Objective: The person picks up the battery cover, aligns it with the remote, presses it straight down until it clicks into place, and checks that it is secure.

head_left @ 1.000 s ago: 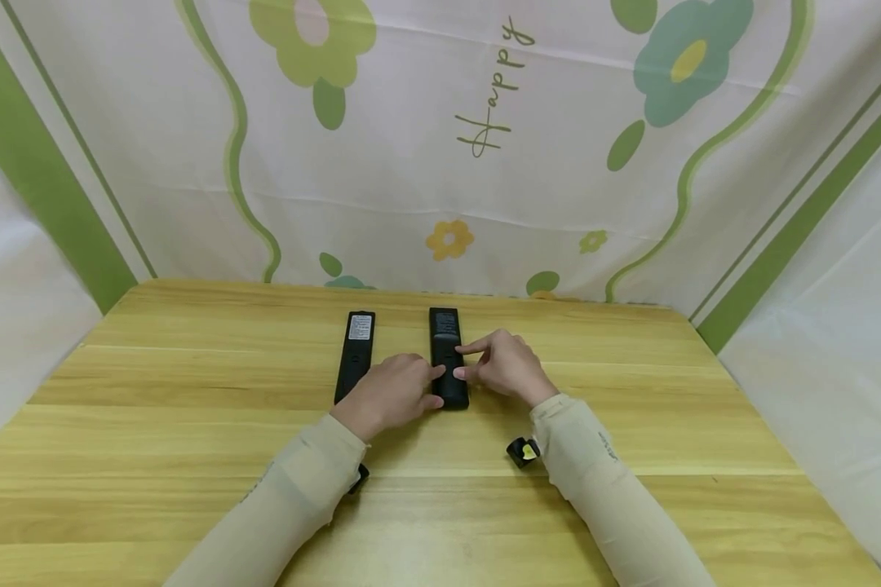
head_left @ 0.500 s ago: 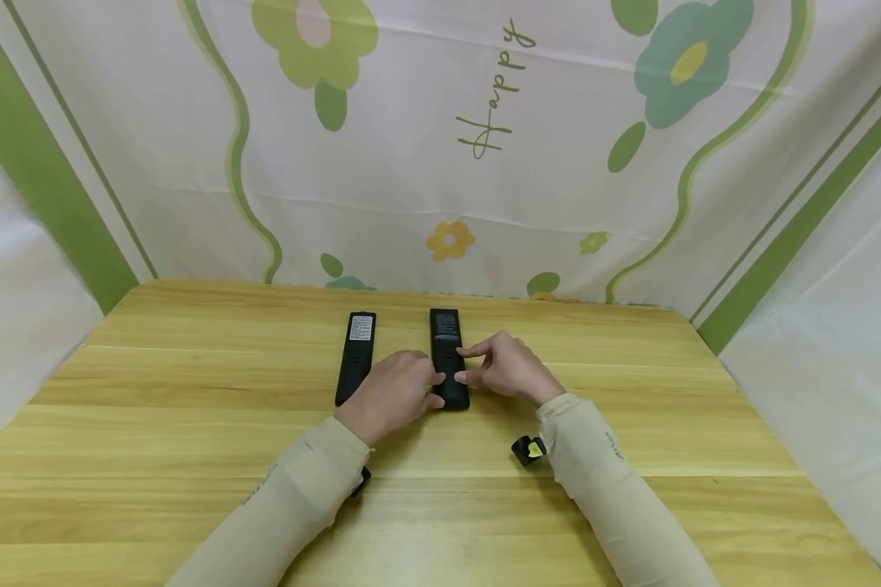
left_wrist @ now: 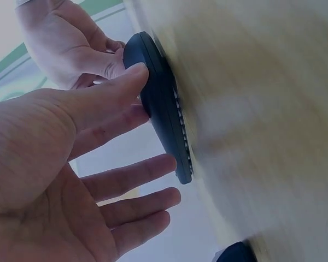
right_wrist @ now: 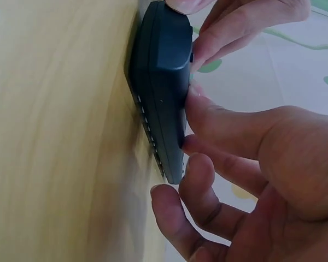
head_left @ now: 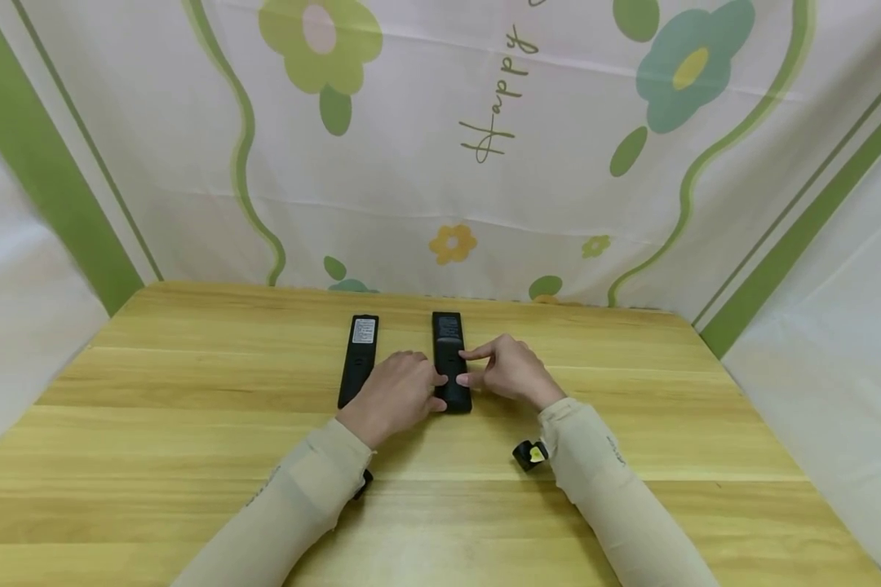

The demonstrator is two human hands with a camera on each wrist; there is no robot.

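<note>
A black remote control (head_left: 449,328) lies face down on the wooden table, its row of buttons against the wood. The left hand (head_left: 396,390) touches its left side near the close end with thumb and index finger; in the left wrist view the other fingers (left_wrist: 134,210) stretch out apart. From the right, the right hand (head_left: 510,371) rests its thumb and index finger on the remote's back, its other fingers bent loosely beside it. A second black remote (head_left: 360,359) with a white label lies to the left, its lower end partly hidden by the left hand.
Wrist camera pieces show under both sleeves, a black one with a yellow mark (head_left: 532,455) at the right. Behind the wooden table (head_left: 191,367) hangs a white cloth (head_left: 411,163) with printed flowers, and white cloth also flanks both sides.
The left index finger has slid slightly along the remote's back toward the near end. Otherwise both hands and remotes stay nearly in place; the head view has tilted up a little.
</note>
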